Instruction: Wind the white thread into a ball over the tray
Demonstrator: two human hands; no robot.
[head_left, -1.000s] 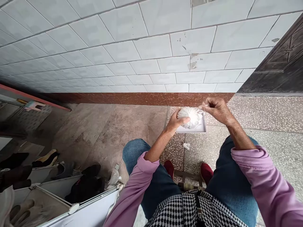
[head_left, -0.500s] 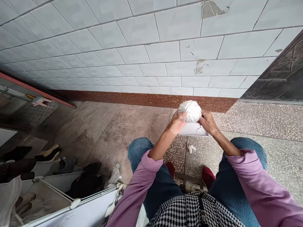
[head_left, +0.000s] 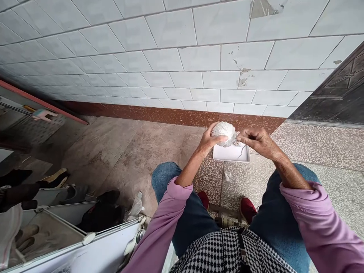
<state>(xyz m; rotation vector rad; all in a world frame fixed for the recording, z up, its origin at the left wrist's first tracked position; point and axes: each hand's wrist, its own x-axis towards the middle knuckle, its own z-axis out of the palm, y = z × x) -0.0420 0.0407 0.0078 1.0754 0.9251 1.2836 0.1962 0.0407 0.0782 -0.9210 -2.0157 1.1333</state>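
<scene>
A round ball of white yarn (head_left: 223,133) sits in my left hand (head_left: 209,138), its fingers behind the ball and its thumb across the near side. My right hand (head_left: 257,142) is closed in a pinch just to the right of the ball. Its fingertips hold what looks like a strand of yarn (head_left: 237,143), though the detail is small. Below the ball, a shallow white tray or box lid (head_left: 227,153) lies on the floor, with a thin dark strand showing over its right part. A small white scrap (head_left: 228,176) lies on the floor nearer to me.
A tiled wall (head_left: 159,60) with a red-brown base rises in front. A dark door (head_left: 338,91) stands at the right. At the lower left is an open rack (head_left: 96,246) with shoes and dark items. A pinkish stool (head_left: 44,115) is at the far left.
My right hand has drawn away from the ball to the right and turned, fingers pinched. The ball has turned and shifted slightly left in my left hand, uncovering more of the white tray.
</scene>
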